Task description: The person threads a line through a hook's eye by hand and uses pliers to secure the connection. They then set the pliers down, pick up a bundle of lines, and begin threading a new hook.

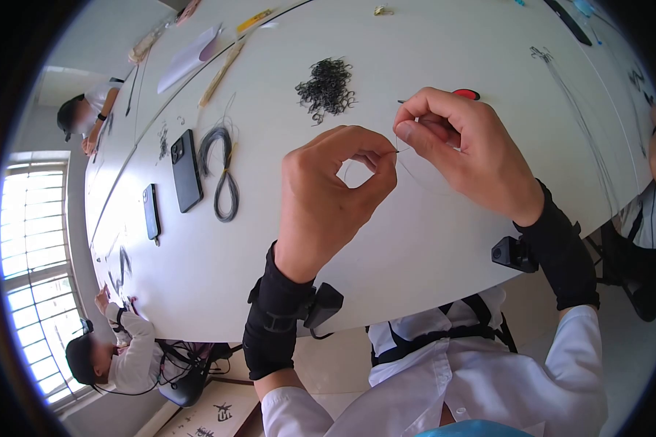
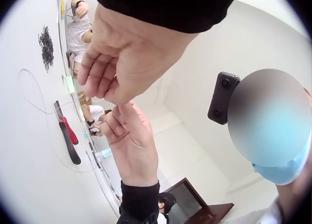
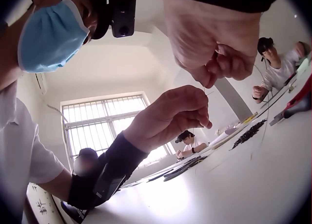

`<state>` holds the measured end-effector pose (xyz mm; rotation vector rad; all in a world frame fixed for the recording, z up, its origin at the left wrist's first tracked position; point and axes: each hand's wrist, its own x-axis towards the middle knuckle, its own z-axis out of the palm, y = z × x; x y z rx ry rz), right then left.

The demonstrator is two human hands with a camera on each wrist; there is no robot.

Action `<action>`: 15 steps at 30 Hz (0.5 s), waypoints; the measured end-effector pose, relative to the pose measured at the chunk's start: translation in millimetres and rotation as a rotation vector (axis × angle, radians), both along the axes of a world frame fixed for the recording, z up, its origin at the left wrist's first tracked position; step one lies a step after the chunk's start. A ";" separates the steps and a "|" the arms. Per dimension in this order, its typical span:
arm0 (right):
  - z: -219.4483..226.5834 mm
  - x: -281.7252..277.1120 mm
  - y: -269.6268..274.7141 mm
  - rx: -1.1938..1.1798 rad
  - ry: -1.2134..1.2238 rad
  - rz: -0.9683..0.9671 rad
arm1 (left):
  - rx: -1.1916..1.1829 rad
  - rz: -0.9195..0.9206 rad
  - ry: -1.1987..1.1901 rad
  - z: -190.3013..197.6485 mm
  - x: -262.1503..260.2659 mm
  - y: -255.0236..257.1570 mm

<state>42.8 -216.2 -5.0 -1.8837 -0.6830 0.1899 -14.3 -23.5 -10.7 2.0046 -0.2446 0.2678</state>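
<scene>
Both hands meet above the table's (image 1: 430, 240) near edge: left hand (image 1: 335, 197) and right hand (image 1: 455, 146) each pinch a fine wire (image 1: 399, 151). Slack fingertips could drop it; the hook pile (image 1: 326, 86) sits at eleven o'clock.

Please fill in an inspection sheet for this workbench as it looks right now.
Surface: white table, long and curved.
Job's things: thin wire pinched between both hands; pile of small dark hooks beyond.
Clutter: two phones, red-handled tool.
Grippers: left hand and right hand each pinch the wire above the table.
Cables: grey cord coil.
Surroundings: other seated people, barred window.
</scene>
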 end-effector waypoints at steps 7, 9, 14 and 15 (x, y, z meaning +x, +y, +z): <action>-3.9 2.0 -2.5 0.023 0.220 0.050 | -0.087 -0.025 -0.031 2.5 -0.2 1.0; -3.5 -1.0 -2.1 0.051 0.228 0.044 | -0.087 -0.011 -0.007 6.1 -1.7 1.3; -14.1 -5.0 0.9 0.145 0.178 -0.019 | -0.130 0.041 0.058 15.5 -5.1 -1.3; -13.9 -5.6 1.2 0.141 0.171 -0.027 | -0.136 0.048 0.050 15.5 -5.4 -1.4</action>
